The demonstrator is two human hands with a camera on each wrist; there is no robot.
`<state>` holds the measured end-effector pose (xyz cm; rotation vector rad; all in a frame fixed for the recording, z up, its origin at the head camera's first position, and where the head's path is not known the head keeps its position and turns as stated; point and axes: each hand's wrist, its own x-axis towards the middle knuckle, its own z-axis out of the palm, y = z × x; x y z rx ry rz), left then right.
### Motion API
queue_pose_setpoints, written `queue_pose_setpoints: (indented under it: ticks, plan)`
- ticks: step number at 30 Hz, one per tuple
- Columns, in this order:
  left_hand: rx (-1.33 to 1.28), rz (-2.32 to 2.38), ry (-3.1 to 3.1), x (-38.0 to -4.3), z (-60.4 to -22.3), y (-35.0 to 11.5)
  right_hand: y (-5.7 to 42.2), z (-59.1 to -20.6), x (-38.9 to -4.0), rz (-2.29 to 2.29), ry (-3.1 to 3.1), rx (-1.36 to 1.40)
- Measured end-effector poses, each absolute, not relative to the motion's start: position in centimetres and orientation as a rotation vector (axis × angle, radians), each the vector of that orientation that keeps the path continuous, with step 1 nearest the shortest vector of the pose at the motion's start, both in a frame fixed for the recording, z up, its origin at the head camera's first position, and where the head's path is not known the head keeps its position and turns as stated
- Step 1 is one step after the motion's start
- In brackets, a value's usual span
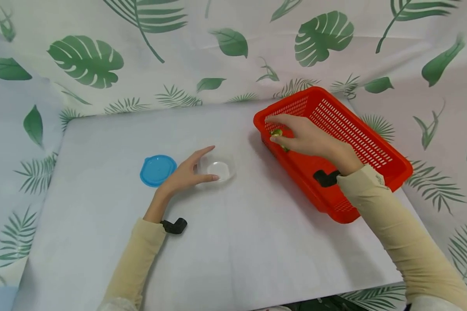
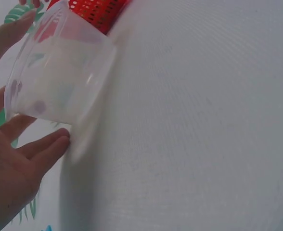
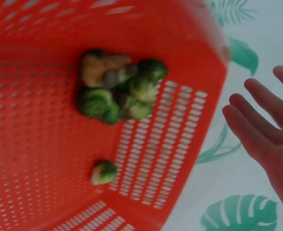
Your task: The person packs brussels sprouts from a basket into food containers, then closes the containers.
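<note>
A clear plastic tub (image 1: 226, 169) stands on the white table, with my left hand (image 1: 187, 173) curved round its left side. In the left wrist view, fingers of that hand (image 2: 16, 168) lie against the tub's wall (image 2: 67, 67), and its thumb is by the rim. My right hand (image 1: 305, 136) is over the left end of a red basket (image 1: 367, 149), fingers spread, holding nothing. Brussels sprouts (image 1: 277, 132) lie in the basket below it, partly hidden by the hand. The right wrist view has a cluster of Brussels sprouts (image 3: 100, 103) and a single sprout (image 3: 104, 172) apart from it.
A round blue lid (image 1: 158, 171) lies flat on the table (image 1: 202, 250), left of the tub. A leaf-patterned cloth (image 1: 257, 39) hangs behind the table. The basket's raised slotted walls stand to the right.
</note>
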<state>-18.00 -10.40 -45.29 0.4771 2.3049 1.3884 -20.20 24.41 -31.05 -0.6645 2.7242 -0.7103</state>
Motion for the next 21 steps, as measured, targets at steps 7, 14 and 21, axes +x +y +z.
queue_pose_setpoints:
  ticks: [7,14,21]
  plan:
    - [0.501,1.379,2.316,-18.0,-45.7,-10.3,25.9,-32.3,-21.2,-0.747,2.719,-0.577]
    - [0.502,1.390,2.298,-18.0,-45.9,-10.4,27.0,-33.9,-22.6,-0.749,2.718,-0.510]
    - [0.507,1.438,2.250,-18.2,-45.8,-10.4,27.8,-35.7,-24.2,-0.764,2.721,-0.420]
